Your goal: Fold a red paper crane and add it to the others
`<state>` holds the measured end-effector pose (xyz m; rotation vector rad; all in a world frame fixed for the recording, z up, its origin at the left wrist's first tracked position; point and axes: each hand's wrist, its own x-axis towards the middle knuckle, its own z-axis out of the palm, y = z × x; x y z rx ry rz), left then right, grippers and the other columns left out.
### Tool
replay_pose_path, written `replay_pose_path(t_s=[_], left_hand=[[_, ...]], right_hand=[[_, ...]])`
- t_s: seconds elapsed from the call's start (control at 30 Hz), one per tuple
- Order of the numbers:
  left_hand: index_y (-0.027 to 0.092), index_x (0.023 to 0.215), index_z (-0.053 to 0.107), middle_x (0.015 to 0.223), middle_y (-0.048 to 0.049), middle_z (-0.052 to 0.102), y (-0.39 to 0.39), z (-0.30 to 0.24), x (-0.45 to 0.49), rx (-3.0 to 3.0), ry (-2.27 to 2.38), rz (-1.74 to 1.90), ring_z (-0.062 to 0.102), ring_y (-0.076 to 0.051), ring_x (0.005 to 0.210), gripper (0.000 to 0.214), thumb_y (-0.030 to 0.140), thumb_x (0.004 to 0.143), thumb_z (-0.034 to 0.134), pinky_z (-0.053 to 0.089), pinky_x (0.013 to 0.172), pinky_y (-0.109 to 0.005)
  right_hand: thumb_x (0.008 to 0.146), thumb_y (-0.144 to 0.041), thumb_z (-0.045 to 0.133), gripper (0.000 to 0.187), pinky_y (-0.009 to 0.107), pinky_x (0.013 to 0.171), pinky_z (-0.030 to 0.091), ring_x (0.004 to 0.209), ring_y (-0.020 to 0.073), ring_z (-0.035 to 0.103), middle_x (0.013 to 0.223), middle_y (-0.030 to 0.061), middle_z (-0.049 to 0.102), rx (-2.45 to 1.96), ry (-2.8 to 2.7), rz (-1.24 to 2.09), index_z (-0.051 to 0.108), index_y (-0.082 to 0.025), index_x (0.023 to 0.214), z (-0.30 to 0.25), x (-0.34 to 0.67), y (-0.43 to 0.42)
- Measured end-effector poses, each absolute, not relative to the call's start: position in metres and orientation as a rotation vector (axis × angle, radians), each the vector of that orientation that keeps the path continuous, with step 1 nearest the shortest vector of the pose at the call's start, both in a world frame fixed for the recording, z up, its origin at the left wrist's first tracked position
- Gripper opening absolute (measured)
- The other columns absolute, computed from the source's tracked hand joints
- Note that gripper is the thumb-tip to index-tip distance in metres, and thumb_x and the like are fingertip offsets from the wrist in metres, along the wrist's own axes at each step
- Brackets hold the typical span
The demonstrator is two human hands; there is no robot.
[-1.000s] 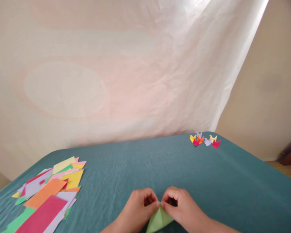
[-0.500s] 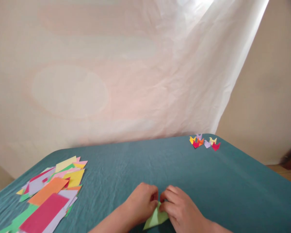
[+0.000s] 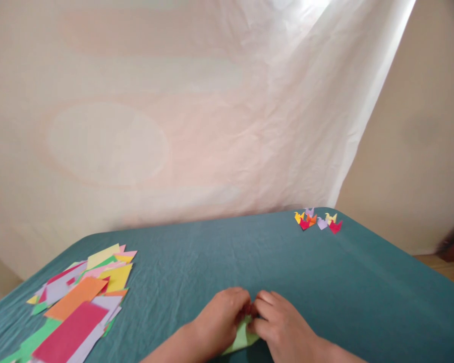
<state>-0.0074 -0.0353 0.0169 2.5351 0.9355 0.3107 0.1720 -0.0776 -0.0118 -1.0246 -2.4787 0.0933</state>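
Note:
A light green piece of paper (image 3: pixel 243 337), folded to a slanted shape, lies at the near edge of the view between my hands. My left hand (image 3: pixel 227 315) is closed on its upper left part, with the fingertips curled over it. From the other side my right hand (image 3: pixel 276 318) pinches the paper's top and right edge. The fingertips of both hands nearly meet at the top. Fingers cover much of the paper, so its full shape is hidden.
Loose colored paper sheets (image 3: pixel 75 327) lie in an overlapping pile on the left of the green-covered table (image 3: pixel 196 262). Several small folded paper birds (image 3: pixel 310 220) stand in a cluster at the far right corner. A pale cloth (image 3: pixel 212 126) hangs behind the table.
My left hand has shifted slightly right and closer to my right hand. Its fingers now cover more of the green paper.

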Motion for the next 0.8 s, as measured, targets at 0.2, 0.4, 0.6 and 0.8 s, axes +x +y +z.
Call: replay_pose_path(t_s=[0.2,0.4,0.6,0.8], left_hand=[[0.018,0.076,0.053,0.078,-0.0036,0.06,-0.044,0.02,-0.006,2.631,0.957,0.213,0.056,-0.018,0.072,0.007,0.013,0.08,0.051,0.038,0.062,-0.025],[0.017,0.082,0.054,0.088,-0.0049,0.059,-0.056,0.032,-0.01,2.606,0.943,0.175,0.056,-0.019,0.083,0.012,0.009,0.083,0.045,0.042,0.073,-0.025],[0.019,0.094,0.056,0.096,-0.0049,0.057,-0.063,0.043,-0.016,2.54,0.927,0.178,0.053,-0.019,0.092,0.018,0.008,0.082,0.048,0.042,0.083,-0.028],[0.022,0.104,0.055,0.102,-0.0048,0.057,-0.066,0.047,-0.022,2.534,0.857,0.194,0.052,-0.02,0.097,0.021,0.013,0.085,0.051,0.039,0.088,-0.03]], right_hand=[[0.082,-0.018,0.055,0.011,0.034,0.067,0.037,0.076,0.0199,0.049,0.076,0.0039,0.061,-0.928,-2.608,-0.212,0.062,-0.019,0.074,-0.002,0.171,-0.085],[0.082,-0.02,0.056,0.009,0.034,0.063,0.031,0.065,0.018,0.047,0.067,0.0024,0.06,-0.828,-2.709,-0.269,0.061,-0.019,0.075,0.002,0.173,-0.084],[0.081,-0.022,0.061,0.001,0.033,0.06,0.028,0.064,0.0185,0.047,0.07,0.0023,0.062,-0.804,-2.795,-0.343,0.061,-0.021,0.081,0.008,0.175,-0.086],[0.081,-0.023,0.063,0.004,0.033,0.061,0.026,0.064,0.0174,0.047,0.069,-0.0007,0.06,-0.774,-2.841,-0.365,0.06,-0.022,0.078,0.014,0.184,-0.088]])
